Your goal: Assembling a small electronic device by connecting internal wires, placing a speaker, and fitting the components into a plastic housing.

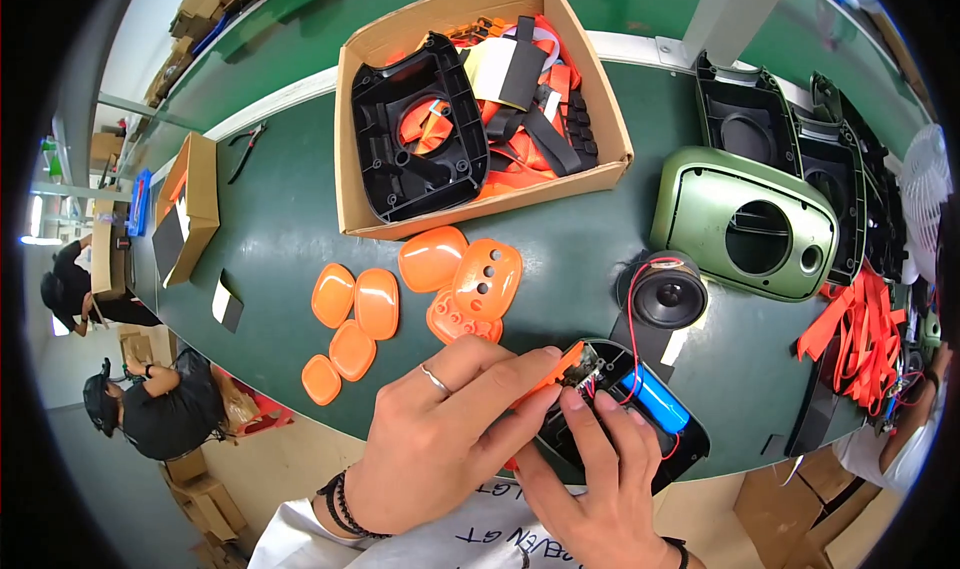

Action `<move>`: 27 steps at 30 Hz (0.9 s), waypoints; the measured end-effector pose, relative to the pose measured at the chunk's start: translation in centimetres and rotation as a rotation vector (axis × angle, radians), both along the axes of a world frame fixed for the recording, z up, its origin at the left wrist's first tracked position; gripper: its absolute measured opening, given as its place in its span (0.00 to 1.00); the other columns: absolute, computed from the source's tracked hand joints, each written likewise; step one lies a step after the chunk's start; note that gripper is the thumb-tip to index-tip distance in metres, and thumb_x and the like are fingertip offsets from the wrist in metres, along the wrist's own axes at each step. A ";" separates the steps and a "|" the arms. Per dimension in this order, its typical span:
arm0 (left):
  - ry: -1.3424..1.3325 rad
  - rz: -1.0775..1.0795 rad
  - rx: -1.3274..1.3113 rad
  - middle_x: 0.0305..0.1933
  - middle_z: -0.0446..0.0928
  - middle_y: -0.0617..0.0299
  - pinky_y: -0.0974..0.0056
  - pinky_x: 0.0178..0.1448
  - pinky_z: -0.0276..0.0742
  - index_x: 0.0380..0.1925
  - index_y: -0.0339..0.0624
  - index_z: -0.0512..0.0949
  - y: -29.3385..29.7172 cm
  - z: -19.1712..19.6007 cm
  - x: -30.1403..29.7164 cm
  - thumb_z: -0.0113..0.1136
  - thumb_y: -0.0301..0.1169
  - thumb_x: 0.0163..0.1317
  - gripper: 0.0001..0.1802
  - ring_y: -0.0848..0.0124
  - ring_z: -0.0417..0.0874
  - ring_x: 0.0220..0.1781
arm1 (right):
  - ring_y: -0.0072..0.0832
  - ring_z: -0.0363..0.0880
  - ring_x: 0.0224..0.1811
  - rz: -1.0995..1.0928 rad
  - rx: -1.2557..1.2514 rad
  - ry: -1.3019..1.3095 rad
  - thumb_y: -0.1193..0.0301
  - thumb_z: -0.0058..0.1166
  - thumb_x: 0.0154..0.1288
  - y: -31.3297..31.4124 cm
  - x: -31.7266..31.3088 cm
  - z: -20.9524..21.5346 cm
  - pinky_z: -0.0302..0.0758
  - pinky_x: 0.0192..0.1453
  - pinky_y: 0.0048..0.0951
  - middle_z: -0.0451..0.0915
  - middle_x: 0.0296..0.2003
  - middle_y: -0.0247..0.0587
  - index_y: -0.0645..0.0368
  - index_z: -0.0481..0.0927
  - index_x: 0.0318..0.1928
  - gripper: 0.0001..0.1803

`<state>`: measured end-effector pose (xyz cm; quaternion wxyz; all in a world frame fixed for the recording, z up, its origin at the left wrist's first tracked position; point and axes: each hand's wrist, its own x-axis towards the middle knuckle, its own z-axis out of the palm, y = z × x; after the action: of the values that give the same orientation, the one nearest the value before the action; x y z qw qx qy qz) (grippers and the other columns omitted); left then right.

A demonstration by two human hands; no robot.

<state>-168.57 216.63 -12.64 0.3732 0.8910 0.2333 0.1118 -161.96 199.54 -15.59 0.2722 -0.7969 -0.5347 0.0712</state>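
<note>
Looks like mid-assembly: both hands are on the black panel (620,419) at the near tabletop (290,219) edge. Left hand (450,439) is closed, pinching an orange cover (550,369) onto it; right hand (595,479) steadies it, fingertip by the wires. The panel holds a blue battery (655,397) with red leads. Next up, I'd guess: careful alignment without pinching wires.

Both hands, left hand (440,439) and right hand (595,479), grip an orange-and-black housing (610,409) with a blue battery (655,397).
</note>
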 end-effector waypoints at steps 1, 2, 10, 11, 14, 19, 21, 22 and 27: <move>0.006 0.004 -0.005 0.42 0.85 0.55 0.67 0.39 0.86 0.47 0.33 0.88 0.0 0.0 0.0 0.76 0.19 0.56 0.17 0.68 0.90 0.36 | 0.49 0.69 0.72 -0.002 0.001 0.001 0.71 0.67 0.58 0.0 0.0 0.0 0.65 0.72 0.51 0.70 0.72 0.50 0.46 0.87 0.51 0.18; 0.006 0.002 -0.004 0.42 0.85 0.55 0.67 0.39 0.86 0.47 0.33 0.88 -0.1 0.0 0.0 0.76 0.19 0.56 0.17 0.68 0.90 0.36 | 0.49 0.68 0.72 0.000 -0.001 0.001 0.71 0.67 0.58 -0.1 0.0 0.0 0.65 0.73 0.51 0.70 0.72 0.50 0.46 0.87 0.51 0.18; 0.005 0.021 0.028 0.39 0.84 0.57 0.68 0.37 0.84 0.47 0.34 0.88 -0.5 -0.4 0.0 0.76 0.19 0.56 0.17 0.70 0.89 0.34 | 0.49 0.68 0.73 0.010 0.000 -0.008 0.71 0.67 0.59 -0.2 0.1 -0.1 0.65 0.73 0.51 0.70 0.73 0.49 0.46 0.87 0.51 0.18; 0.004 0.020 0.027 0.39 0.84 0.57 0.68 0.37 0.84 0.47 0.34 0.88 -0.5 -0.5 0.0 0.76 0.19 0.56 0.17 0.70 0.89 0.34 | 0.49 0.68 0.73 0.009 0.001 -0.007 0.71 0.67 0.59 -0.2 0.0 -0.2 0.66 0.73 0.51 0.70 0.73 0.49 0.46 0.87 0.51 0.17; 0.006 0.023 0.060 0.38 0.84 0.58 0.68 0.37 0.83 0.47 0.34 0.88 -0.7 -0.6 0.1 0.76 0.19 0.55 0.17 0.69 0.89 0.34 | 0.49 0.68 0.73 0.009 0.001 -0.012 0.71 0.67 0.60 -0.2 0.0 -0.1 0.66 0.73 0.51 0.69 0.74 0.50 0.46 0.87 0.51 0.17; -0.014 0.054 0.076 0.37 0.83 0.57 0.67 0.35 0.81 0.45 0.37 0.89 -0.9 -0.9 0.0 0.77 0.19 0.55 0.16 0.69 0.86 0.31 | 0.49 0.68 0.73 0.021 -0.005 -0.023 0.70 0.66 0.60 -0.1 0.0 -0.2 0.66 0.73 0.51 0.69 0.74 0.50 0.46 0.87 0.51 0.17; -0.030 0.049 0.076 0.36 0.83 0.58 0.67 0.34 0.80 0.45 0.38 0.89 -0.7 -1.0 0.0 0.77 0.20 0.54 0.16 0.69 0.85 0.30 | 0.52 0.70 0.72 0.031 -0.005 0.021 0.74 0.67 0.59 -0.1 0.1 0.1 0.69 0.72 0.49 0.70 0.73 0.53 0.52 0.84 0.55 0.22; -0.043 0.044 0.074 0.35 0.82 0.58 0.67 0.33 0.79 0.45 0.38 0.89 -0.7 -1.0 0.0 0.77 0.20 0.54 0.16 0.69 0.84 0.30 | 0.52 0.70 0.72 0.033 -0.006 0.023 0.74 0.67 0.59 -0.2 0.0 0.0 0.69 0.72 0.49 0.70 0.73 0.53 0.52 0.84 0.55 0.22; 0.050 0.004 0.076 0.31 0.80 0.60 0.67 0.31 0.77 0.46 0.37 0.88 -0.3 -0.1 0.3 0.78 0.22 0.55 0.17 0.70 0.84 0.28 | 0.59 0.75 0.70 0.007 0.152 0.267 0.88 0.61 0.60 -0.7 1.1 0.4 0.75 0.72 0.48 0.72 0.68 0.63 0.68 0.72 0.67 0.32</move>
<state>-168.28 216.32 -12.73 0.3329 0.9065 0.2400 0.0993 -160.89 198.81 -15.16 0.4001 -0.7555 -0.5004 0.1368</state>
